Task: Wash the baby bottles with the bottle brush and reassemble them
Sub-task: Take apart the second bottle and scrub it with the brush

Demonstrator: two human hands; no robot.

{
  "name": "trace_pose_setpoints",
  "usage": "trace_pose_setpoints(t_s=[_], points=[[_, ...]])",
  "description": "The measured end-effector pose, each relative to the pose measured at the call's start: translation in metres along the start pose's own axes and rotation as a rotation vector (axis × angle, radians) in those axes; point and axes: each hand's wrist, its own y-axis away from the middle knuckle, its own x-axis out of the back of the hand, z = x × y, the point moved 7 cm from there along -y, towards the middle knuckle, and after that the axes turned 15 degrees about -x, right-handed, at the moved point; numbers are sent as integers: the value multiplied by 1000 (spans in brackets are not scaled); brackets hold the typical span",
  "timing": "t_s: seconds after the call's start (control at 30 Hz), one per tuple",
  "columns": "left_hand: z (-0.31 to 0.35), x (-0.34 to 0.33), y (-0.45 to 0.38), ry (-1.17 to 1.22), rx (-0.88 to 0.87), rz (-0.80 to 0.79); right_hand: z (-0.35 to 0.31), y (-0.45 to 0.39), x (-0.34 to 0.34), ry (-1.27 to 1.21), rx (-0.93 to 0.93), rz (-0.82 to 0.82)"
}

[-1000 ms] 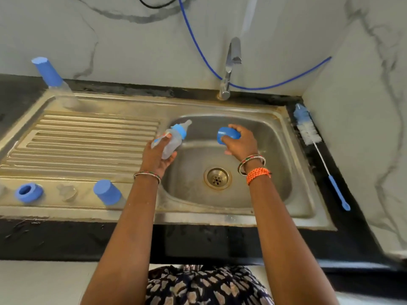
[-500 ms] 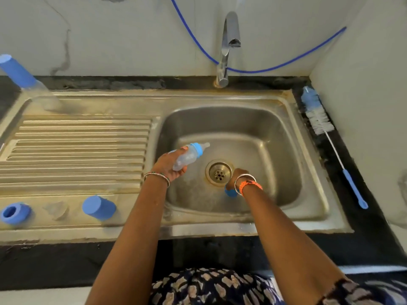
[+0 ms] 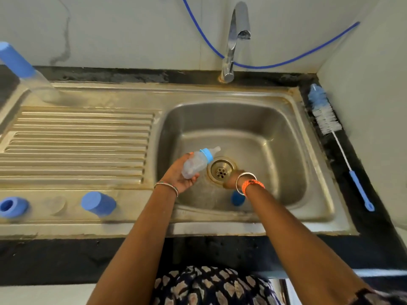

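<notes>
A black worktop (image 3: 343, 155) runs under a pale marbled wall and carries a steel sink (image 3: 317, 172) with a ribbed drainboard (image 3: 77, 146) on its left and a deep basin on its right; a chrome tap (image 3: 234, 38) rises behind the basin and a blue hose (image 3: 275, 66) loops along the wall behind it. Over the basin, the left hand (image 3: 179, 175) curls its fingers round the clear body of a small baby bottle (image 3: 196, 165), which lies tilted with its blue collar and clear teat pointing up and to the right, just beside the drain (image 3: 221, 170). The right hand (image 3: 231, 181) reaches down to the basin floor near the drain, wrist bent; its fingers are hidden behind the wrist and bangles, so I cannot tell whether they grip anything. A blue cap (image 3: 237, 198) lies in the basin just below that wrist, touching or nearly touching it. On the front ledge of the sink, left of the basin, stand a second blue cap (image 3: 98, 204), a clear teat (image 3: 57, 205) and a blue screw ring (image 3: 12, 207), set apart in a row. At the far left corner a second bottle (image 3: 24, 71) stands with a blue cap on. The bottle brush (image 3: 337, 142) lies on the worktop right of the sink, bristles toward the wall, blue handle toward the front
</notes>
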Motion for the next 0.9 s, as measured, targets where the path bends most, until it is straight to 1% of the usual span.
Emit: trace_pose_setpoints(t_s=[0.03,0.07,0.13,0.17,0.2,0.23,0.27,0.3,0.37,0.4,0.47,0.5,0.53,0.57,0.6,0.67,0.7,0.73,0.8,0.83,0.87,0.9], points=[[3,-1,1,-3,-28,6,-9,6,12,-213,44,-7],[10,-3,1,-35,-83,15,-18,18,23,-481,83,-72],[32,-11,7,-94,-259,15,-38,45,37,-1004,173,-288],[45,-17,11,-98,-360,-8,-46,60,43,-1207,218,-382],[57,-23,16,-96,-455,-54,-50,71,48,-1349,241,-434],[69,-29,24,-112,-544,-112,-53,84,55,-1439,262,-458],[79,-34,33,-131,-617,-179,-54,93,63,-1480,279,-453],[86,-40,41,-144,-672,-258,-51,102,73,-1470,296,-405],[98,-46,53,-102,-766,-388,-47,118,92,-1363,340,-277],[105,-47,58,-69,-810,-428,-45,127,101,-1293,351,-212],[115,-47,65,-27,-870,-474,-42,139,115,-1191,344,-33],[119,-49,68,-29,-889,-488,-40,142,120,-1183,329,35],[122,-52,71,-50,-904,-485,-39,141,122,-1222,314,63],[124,-57,76,-105,-925,-446,-38,142,123,-1289,299,74],[125,-60,79,-181,-948,-363,-36,143,124,-1348,277,97],[128,-58,82,-336,-989,-94,-35,144,125,-1361,233,146],[130,-56,85,-374,-1019,8,-33,144,124,-1360,213,155],[133,-57,87,-386,-1053,57,-31,145,123,-1366,195,160],[136,-64,88,-413,-1066,73,-26,142,125,-1384,178,186],[136,-68,87,-429,-1031,77,-24,141,129,-1395,184,210],[134,-71,84,-416,-947,74,-22,141,134,-1400,202,252],[128,-72,79,-354,-805,53,-20,142,141,-1374,239,335]])
